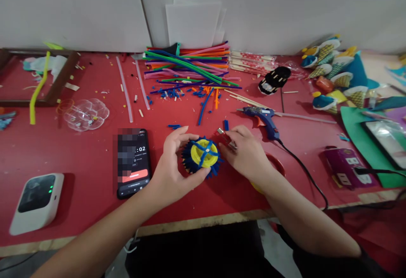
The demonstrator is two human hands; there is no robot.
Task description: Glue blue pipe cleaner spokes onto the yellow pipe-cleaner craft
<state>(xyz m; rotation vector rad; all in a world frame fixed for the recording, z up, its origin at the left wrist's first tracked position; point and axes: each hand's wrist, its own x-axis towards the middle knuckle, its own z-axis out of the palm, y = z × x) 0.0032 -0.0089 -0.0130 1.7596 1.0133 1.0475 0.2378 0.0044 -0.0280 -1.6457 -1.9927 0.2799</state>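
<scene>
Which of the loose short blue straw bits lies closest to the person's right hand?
The short blue straw piece just beyond the right hand, left of the blue hot-glue gun; the other bits lie farther left or back.

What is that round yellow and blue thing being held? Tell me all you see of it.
The round craft piece is a small yellow disc, apparently fuzzy pipe cleaner, with a blue cross over its face and short dark blue spikes around its rim. It faces up, close to the red table. The left hand cups its left side, fingers over the far edge, thumb at the near edge. The right hand, holding a small red and silver tool, meets its right edge.
</scene>
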